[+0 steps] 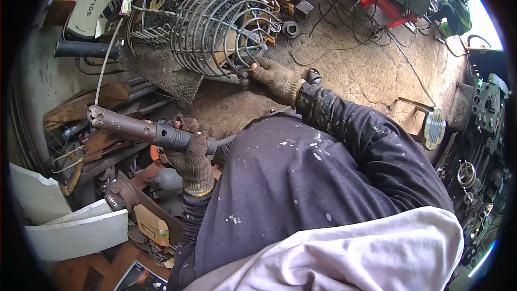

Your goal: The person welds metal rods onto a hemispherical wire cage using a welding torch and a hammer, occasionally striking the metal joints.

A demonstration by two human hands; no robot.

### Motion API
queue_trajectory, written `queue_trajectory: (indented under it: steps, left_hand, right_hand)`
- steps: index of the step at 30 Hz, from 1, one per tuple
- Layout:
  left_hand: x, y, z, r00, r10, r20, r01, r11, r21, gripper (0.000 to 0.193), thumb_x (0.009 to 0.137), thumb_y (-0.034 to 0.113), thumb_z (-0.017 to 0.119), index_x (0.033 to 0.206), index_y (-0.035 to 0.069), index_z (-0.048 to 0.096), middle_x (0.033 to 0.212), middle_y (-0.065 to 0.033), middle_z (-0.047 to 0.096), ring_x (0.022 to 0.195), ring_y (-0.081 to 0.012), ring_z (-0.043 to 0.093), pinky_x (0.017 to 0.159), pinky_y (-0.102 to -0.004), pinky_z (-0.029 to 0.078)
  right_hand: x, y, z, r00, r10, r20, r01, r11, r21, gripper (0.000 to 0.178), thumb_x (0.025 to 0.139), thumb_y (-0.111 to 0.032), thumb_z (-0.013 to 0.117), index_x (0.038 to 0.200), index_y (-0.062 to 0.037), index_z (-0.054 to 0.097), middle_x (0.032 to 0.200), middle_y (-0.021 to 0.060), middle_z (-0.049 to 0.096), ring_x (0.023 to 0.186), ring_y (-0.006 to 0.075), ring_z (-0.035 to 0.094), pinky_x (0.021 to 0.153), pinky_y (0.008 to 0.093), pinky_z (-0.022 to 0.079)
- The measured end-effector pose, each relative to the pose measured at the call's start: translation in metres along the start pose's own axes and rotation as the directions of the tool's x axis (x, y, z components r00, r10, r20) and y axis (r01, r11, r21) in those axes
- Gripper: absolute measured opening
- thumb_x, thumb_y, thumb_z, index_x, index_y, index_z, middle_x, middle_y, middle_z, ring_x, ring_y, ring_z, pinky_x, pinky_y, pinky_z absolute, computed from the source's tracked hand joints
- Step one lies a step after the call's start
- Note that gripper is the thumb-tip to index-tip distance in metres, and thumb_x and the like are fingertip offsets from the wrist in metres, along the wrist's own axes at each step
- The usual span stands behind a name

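My left hand (195, 163), in a knitted work glove, is closed around the grey rear part of a welding electrode holder (129, 127). A thin welding rod (109, 54) sticks up from the holder's tip, and a grey cable (226, 139) leaves its back end. My right hand (277, 80), gloved likewise with a bare fingertip showing, has its fingers bent on the near right end of a round metal-bar cage (196, 32). That cage, made of several curved rings, lies on a dirty metal plate (161, 78). The rod's upper end is left of the cage.
A black handle (86, 49) and a pale green box (92, 5) are at the far left. Beneath the plate lie metal scraps and white boards (81, 232). Loose cables (371, 27) run over the floor near a red stand (388, 8). At right are a mallet-like tool (433, 128) and cluttered tools.
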State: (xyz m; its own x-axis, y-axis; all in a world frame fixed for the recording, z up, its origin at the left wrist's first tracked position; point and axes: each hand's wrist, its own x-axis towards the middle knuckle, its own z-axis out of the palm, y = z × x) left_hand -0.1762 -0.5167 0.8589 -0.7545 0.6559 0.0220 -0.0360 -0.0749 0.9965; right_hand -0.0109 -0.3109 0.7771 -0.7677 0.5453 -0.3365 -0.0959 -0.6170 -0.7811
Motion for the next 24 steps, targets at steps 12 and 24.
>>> queue_trajectory:
  steps: [12,24]
  left_hand:
    - [-0.004,0.002,-0.017,1.0,-0.018,-0.018,0.02,0.996,0.084,0.061,0.073,-0.003,0.072,0.128,0.008,0.049,0.112,-0.0088,0.059,0.098,-0.022,0.063,0.088,-0.044,0.055]
    - [-0.003,0.005,-0.021,0.988,-0.017,0.152,-0.002,0.992,0.122,0.055,0.076,-0.004,0.07,0.124,0.016,0.051,0.104,-0.006,0.056,0.088,-0.0214,0.06,0.078,-0.0496,0.057]
  right_hand:
    - [0.024,0.023,0.003,0.979,-0.193,-0.065,0.181,0.971,-0.156,0.048,0.098,-0.041,0.061,0.125,-0.001,0.065,0.11,0.011,0.071,0.101,0.018,0.064,0.09,0.0322,0.049]
    - [0.012,0.007,0.018,0.955,-0.186,-0.229,0.104,0.938,-0.329,0.063,0.091,-0.055,0.063,0.124,-0.0007,0.065,0.11,0.0163,0.072,0.103,0.0269,0.068,0.091,0.0355,0.05]
